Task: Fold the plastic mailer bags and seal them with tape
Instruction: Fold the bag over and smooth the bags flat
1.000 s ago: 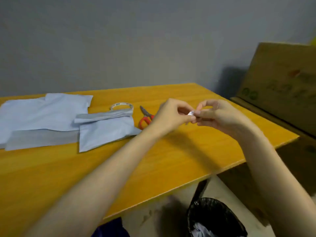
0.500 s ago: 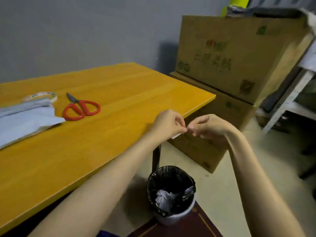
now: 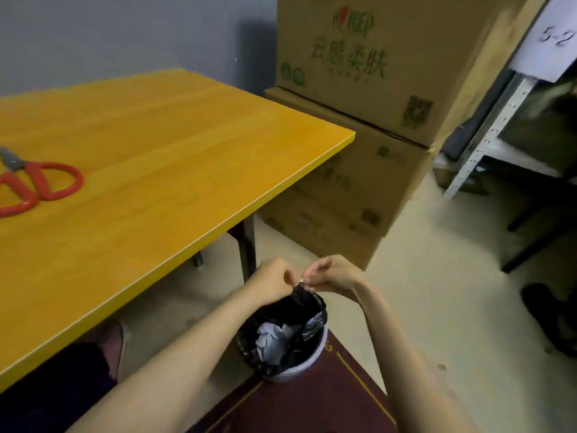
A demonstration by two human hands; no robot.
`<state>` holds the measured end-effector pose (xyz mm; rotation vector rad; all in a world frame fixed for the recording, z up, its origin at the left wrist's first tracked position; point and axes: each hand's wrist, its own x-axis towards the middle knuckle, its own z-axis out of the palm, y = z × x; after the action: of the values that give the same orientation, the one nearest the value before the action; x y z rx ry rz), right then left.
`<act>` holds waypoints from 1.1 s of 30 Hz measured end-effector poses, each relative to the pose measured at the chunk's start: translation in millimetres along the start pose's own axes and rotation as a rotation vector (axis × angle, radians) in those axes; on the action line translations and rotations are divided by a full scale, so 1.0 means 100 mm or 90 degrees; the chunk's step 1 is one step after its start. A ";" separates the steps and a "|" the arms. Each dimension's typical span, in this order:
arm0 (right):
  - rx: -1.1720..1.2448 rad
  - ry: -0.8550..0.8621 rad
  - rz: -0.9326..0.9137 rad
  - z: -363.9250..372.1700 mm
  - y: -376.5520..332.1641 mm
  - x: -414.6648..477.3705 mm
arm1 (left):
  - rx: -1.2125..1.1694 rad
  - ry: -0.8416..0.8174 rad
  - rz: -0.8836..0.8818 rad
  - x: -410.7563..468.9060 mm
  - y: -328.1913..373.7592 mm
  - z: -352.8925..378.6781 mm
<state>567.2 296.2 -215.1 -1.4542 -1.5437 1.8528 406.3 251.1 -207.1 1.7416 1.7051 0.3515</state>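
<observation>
**A:** Where are the hands?

**B:** Off the surface (image 3: 156,151), past its front edge, both held over the waste bin (image 3: 299,368). The left hand (image 3: 274,281) and right hand (image 3: 335,276) meet fingertip to fingertip. The curled fingers (image 3: 315,270) of each pinch one small white scrap (image 3: 301,280) between them.

**A:** Right over the bin's mouth?

**B:** Over its far rim, where the black liner (image 3: 309,307) bunches up. Crumpled paper (image 3: 270,339) lies inside.

**A:** And the mailer bags, the tape?

**B:** Neither falls inside this view. The red-handled scissors (image 3: 43,185) lie on the surface at the left border, well apart from the hands. Their blades are partly cut off by the picture's edge.

**A:** How tight is it around the bin?

**B:** The surface's yellow front edge runs diagonally to a corner (image 3: 352,135) farther off than the hands. A table leg (image 3: 248,248) stands just behind the bin. A dark red, gold-lined sheet (image 3: 296,407) lies at the bin's near side. Stacked cardboard boxes (image 3: 359,73) stand near that corner, the upper one slightly askew on the lower. To the right, pale floor (image 3: 437,292) opens between the boxes, the bin and a metal shelf upright (image 3: 487,132).

**A:** Are the arms touching anything?

**B:** The left forearm crosses in front of the bin's left side, and I cannot tell whether it touches the rim. The right forearm passes to the bin's right, apart from it.
</observation>
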 end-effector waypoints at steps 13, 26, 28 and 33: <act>0.004 0.038 0.167 0.36 0.58 0.42 | -0.117 -0.092 -0.160 0.19 -0.78 0.28; 0.326 -0.124 -0.132 0.06 0.06 -0.21 | -0.507 -0.162 0.084 -0.37 -0.10 -0.43; 0.349 -0.233 -0.239 0.06 -0.21 -0.37 | -0.609 -0.155 0.154 -0.57 0.03 -0.63; 0.323 -0.391 -0.439 0.42 -1.06 -0.66 | -0.681 0.095 0.335 -1.12 0.33 -1.26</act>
<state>524.3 261.6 -94.8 -0.0870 -1.3832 2.0738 342.0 179.5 -64.9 1.2749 0.7856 1.3576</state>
